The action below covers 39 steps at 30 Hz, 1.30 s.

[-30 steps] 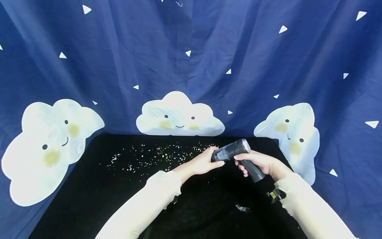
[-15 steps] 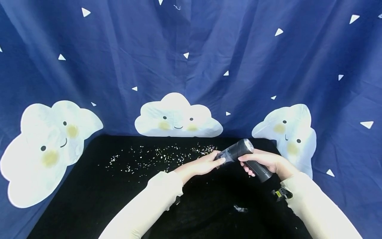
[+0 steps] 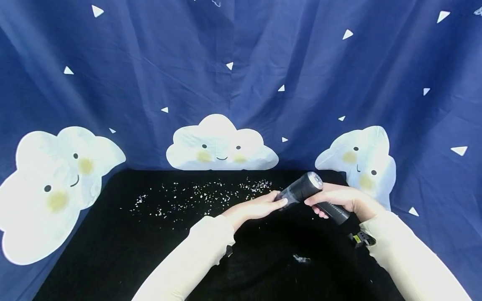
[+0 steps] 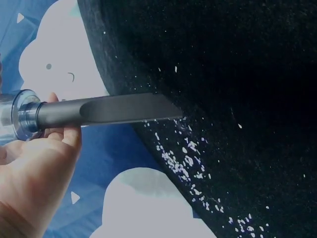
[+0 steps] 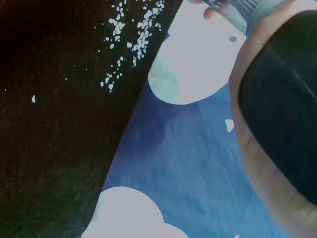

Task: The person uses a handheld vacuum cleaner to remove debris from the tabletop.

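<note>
Both hands hold a black handheld vacuum (image 3: pixel 303 188) over the dark cloth. My right hand (image 3: pixel 340 196) grips its handle (image 5: pixel 282 99), with the thumb forward along the body. Around the clear front cup (image 4: pixel 25 116) my left hand (image 3: pixel 256 207) is wrapped, thumb on the near side in the head view. From the cup a long black crevice nozzle (image 4: pixel 119 109) points at the surface; its slanted tip overlaps the edge of a patch of small pale bits (image 3: pixel 260 186) in the left wrist view. The left hand hides the nozzle in the head view.
More pale bits (image 3: pixel 192 196) are strewn leftward across the back of the black-covered table (image 3: pixel 94 246). A whitish wisp (image 3: pixel 301 259) lies near the front. Behind hangs a blue curtain (image 3: pixel 256 104) with cloud prints (image 3: pixel 222 144). A small device (image 3: pixel 359 239) sits at the right wrist.
Both hands have shifted a little to the right with the handheld vacuum, and its handle end has swung right and slightly up. The head view has drifted slightly.
</note>
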Tool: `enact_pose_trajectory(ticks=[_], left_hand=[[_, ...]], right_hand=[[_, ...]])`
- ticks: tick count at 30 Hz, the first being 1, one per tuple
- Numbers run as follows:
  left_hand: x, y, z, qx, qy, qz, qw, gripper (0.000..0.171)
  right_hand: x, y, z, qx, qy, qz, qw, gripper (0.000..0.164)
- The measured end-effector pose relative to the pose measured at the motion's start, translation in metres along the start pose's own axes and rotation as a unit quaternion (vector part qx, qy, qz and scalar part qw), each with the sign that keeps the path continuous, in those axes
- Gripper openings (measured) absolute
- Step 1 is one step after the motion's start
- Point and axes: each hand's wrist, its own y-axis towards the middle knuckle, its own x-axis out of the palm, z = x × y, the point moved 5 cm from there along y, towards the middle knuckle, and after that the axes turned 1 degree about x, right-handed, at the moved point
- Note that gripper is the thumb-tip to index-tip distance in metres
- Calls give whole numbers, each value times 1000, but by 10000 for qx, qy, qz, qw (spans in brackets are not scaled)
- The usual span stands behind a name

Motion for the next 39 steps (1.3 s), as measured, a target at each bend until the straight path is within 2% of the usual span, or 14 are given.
enact_pose_trajectory(ticks=[4,13,24,33,39], left_hand=[[2,0,0,-54,3,-43,10000,39],[7,2,-2,-102,-105,65,9999,40],[11,2,-2,-113,145,220,9996,42],[13,3,-1,-89,-54,162,9998,42],[12,3,0,-122,2,183,9998,43]], right_hand=[[0,0,-1,28,-106,18,9999,24],[2,-2,-2,177,-256,197,9993,17],[0,-3,-1,151,-347,167,9991,16],[-2,-2,3,192,-316,127,9992,16],[-3,-1,2,201,-345,160,9991,17]])
